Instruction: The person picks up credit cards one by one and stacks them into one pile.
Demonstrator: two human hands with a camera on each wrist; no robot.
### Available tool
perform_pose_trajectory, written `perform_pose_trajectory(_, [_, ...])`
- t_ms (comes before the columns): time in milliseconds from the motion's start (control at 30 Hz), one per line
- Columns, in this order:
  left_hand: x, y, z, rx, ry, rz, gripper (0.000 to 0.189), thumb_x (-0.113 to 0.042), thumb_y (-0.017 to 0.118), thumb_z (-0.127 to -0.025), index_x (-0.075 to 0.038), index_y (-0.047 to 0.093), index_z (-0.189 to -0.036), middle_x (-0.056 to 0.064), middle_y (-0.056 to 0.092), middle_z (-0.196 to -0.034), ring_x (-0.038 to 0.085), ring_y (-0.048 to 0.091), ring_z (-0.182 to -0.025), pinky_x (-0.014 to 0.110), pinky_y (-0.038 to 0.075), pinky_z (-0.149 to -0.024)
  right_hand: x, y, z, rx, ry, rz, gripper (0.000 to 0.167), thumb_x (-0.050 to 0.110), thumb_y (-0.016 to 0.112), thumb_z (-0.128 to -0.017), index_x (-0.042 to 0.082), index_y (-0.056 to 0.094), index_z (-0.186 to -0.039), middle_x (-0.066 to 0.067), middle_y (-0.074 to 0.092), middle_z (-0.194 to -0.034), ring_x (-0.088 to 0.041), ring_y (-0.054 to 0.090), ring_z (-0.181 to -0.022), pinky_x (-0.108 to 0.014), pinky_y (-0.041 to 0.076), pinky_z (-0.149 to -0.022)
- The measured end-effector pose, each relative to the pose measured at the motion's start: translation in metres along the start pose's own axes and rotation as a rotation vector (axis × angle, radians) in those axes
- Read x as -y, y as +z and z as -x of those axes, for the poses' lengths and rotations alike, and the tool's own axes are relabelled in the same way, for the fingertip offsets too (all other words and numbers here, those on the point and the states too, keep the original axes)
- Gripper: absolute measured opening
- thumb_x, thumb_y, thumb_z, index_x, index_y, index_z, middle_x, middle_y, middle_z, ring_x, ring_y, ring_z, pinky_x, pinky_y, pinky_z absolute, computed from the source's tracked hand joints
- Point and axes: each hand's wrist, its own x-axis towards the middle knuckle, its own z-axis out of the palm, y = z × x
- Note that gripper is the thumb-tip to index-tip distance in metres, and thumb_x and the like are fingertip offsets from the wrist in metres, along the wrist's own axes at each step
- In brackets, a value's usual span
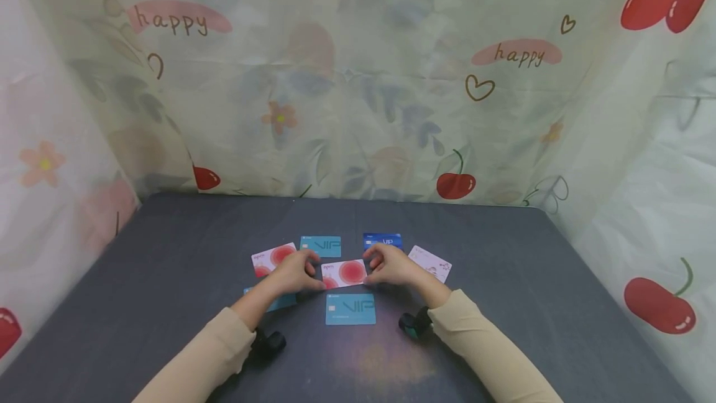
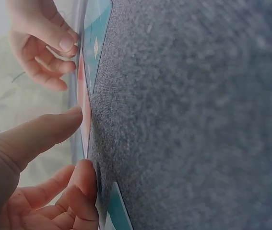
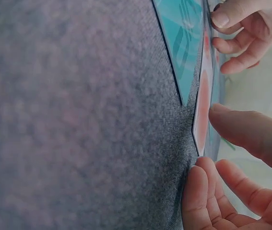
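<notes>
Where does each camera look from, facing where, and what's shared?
Head: on the head, facing forward and down at the table; left hand, right hand and sleeves show.
Left wrist: worn there, facing low across the table toward the middle pink card; left hand near, right beyond.
Right wrist: worn there, facing that card from its other end; right hand near, left beyond.
Both wrist views show that card and the front center teal card.

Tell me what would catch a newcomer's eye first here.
Probably the left hand and right hand, at either end of a pink card on the dark table. Just nearer the person lies a light-blue VIP card; behind the table, a backdrop shows bold red cherries.
</notes>
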Motion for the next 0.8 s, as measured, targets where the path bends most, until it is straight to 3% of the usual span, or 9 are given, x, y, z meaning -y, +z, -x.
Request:
perform_pose_trajectory(467, [-0.0002, 0.0037, -0.0075, -0.005, 0.004, -0.03, 0.051, -0.016, 0.08, -0.07, 0.001, 0.058, -0.113, 0.006, 0.056, -0.079, 0.015, 0.049, -0.067, 0.022, 0.042, -0.059, 0.0069, 0.0045, -0.0083, 0.009, 0.103, 0.074, 0.048, 0.01, 0.081, -0.067, 0.004, 0.058, -0.109, -0.009, 0.058, -0.089, -0.014, 0.053, -0.071, -0.023, 0.047, -0.066])
perform_pose_trajectory(800, [-0.0031, 0.0047, -0.0057, -0.014, 0.014, -0.031, 0.048, -0.014, 0.08, -0.069, 0.001, 0.059, -0.109, 0.008, 0.055, -0.08, 0.015, 0.049, -0.068, 0.023, 0.043, -0.059, 0.0073, 0.005, -0.0101, 0.011, 0.094, 0.109, 0.046, 0.009, 0.082, -0.065, 0.003, 0.059, -0.106, -0.008, 0.058, -0.087, -0.016, 0.051, -0.078, -0.024, 0.043, -0.068])
